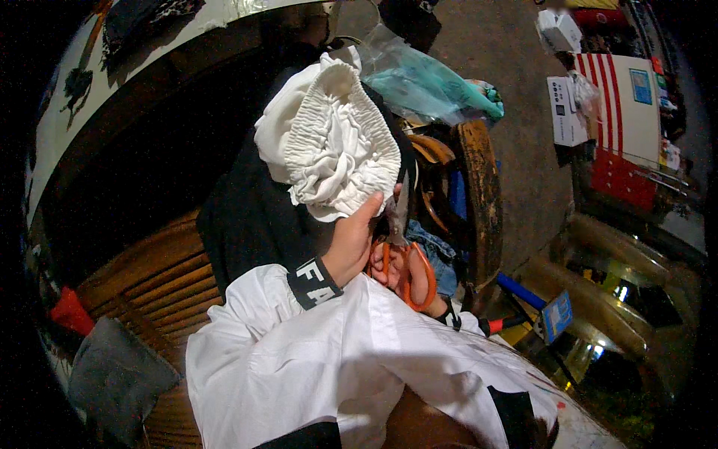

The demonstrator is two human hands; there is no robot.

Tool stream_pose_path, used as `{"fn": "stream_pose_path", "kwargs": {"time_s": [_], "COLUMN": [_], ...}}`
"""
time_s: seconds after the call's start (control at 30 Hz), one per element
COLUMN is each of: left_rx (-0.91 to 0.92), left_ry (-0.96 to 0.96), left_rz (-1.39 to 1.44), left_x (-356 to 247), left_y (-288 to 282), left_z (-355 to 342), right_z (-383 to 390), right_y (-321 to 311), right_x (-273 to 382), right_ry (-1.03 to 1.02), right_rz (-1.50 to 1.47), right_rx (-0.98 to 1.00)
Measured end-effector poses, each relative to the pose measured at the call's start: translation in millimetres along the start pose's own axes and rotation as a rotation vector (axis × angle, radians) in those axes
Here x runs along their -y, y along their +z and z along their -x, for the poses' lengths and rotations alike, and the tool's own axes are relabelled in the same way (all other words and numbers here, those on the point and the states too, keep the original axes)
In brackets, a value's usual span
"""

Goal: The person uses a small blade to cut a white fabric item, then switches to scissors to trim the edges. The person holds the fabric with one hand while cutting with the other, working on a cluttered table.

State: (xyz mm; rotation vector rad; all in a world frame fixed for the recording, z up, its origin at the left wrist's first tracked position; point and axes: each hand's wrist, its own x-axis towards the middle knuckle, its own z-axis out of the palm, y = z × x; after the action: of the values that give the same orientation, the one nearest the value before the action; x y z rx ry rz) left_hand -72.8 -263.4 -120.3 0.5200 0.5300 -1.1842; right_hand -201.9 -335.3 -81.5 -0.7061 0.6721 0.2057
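Observation:
A white garment with a gathered elastic edge [378, 123] is bunched up in front of me, its ruffled opening facing up. My left hand [350, 245] grips its near edge, thumb on top of the cloth. Close beside it, my right hand [417, 278] is closed around a pair of scissors with orange handles [431, 283]. The scissor blades point away from me, along the right edge of the garment; whether they touch the cloth I cannot tell. Black cloth [247, 217] lies under the garment on my lap.
A slatted wooden bench [149, 273] with a grey cushion [116, 374] is at left. At right are a worn wooden chair part [479, 202], blue denim [434, 258] and a teal plastic bag [426, 86]. Boxes [566, 112] stand farther right; a pale table edge [172, 41] curves at the far left.

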Motion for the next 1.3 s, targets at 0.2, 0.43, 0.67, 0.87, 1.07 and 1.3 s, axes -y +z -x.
{"fn": "stream_pose_path", "kwargs": {"time_s": [0.2, 0.43, 0.67, 0.87, 1.07, 1.3], "left_rx": [0.040, -0.107, -0.177, -0.075, 0.027, -0.190], "left_ry": [-0.060, -0.091, -0.241, -0.185, 0.158, 0.007], "left_rz": [-0.021, -0.132, -0.550, -0.448, -0.373, -0.360], "left_x": [-1, -8, -8, -5, -1, -2], "left_y": [-2, 7, -15, -27, -40, -35], "left_z": [3, 10, 13, 10, 3, 3], "right_z": [-5, -10, -36, -34, -27, -14], "right_y": [16, 11, 6, 7, 14, 28], "right_x": [12, 0, -4, 7, 31, 10], "right_ry": [0.010, -0.003, -0.053, -0.029, 0.083, 0.093], "right_rz": [-0.040, -0.096, -0.072, -0.054, 0.068, -0.126], "right_rx": [-0.050, -0.042, -0.211, -0.135, -0.148, -0.134]}}
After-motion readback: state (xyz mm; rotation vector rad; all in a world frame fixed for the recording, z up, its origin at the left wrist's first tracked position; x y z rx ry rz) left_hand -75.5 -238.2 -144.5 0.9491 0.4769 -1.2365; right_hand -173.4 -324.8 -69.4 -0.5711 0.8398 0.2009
